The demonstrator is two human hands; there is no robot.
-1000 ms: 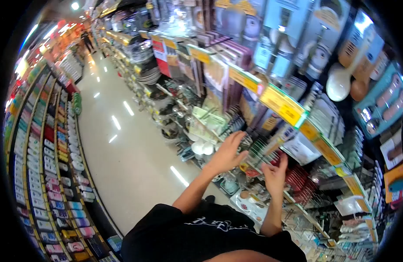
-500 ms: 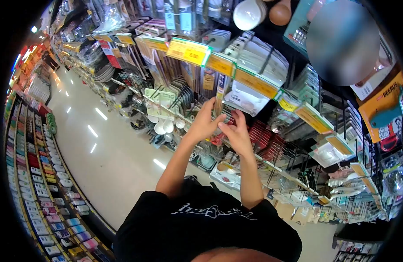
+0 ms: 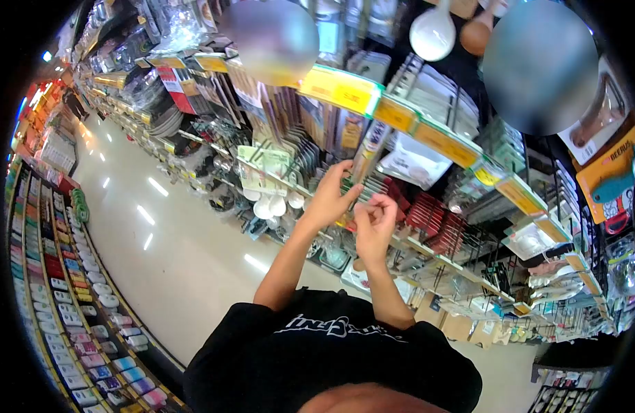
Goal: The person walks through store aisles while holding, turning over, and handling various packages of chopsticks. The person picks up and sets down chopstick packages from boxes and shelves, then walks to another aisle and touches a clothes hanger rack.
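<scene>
My left hand [image 3: 333, 196] is raised at the hanging goods, its fingers and thumb closed around the lower end of a narrow clear package [image 3: 368, 155]. The package hangs tilted below a yellow price strip, and what lies inside is too blurred to name. Just to the right and a little lower is my right hand [image 3: 375, 220], with its fingers curled in and the thumb close to them. Nothing shows in that hand. Behind it hang red-handled items [image 3: 428, 219].
Yellow price labels [image 3: 338, 88] run along the rack's front edge. White spoons [image 3: 268, 205] and a white flat pack [image 3: 415, 160] hang nearby. A white ladle [image 3: 433, 33] hangs above. To the left lie the aisle floor [image 3: 173, 241] and a shelf of small packs [image 3: 76, 310].
The view has shifted, so the rack appears farther right. My right hand's fingers have curled in more and dropped slightly from the package. My left hand stays at the package's lower end.
</scene>
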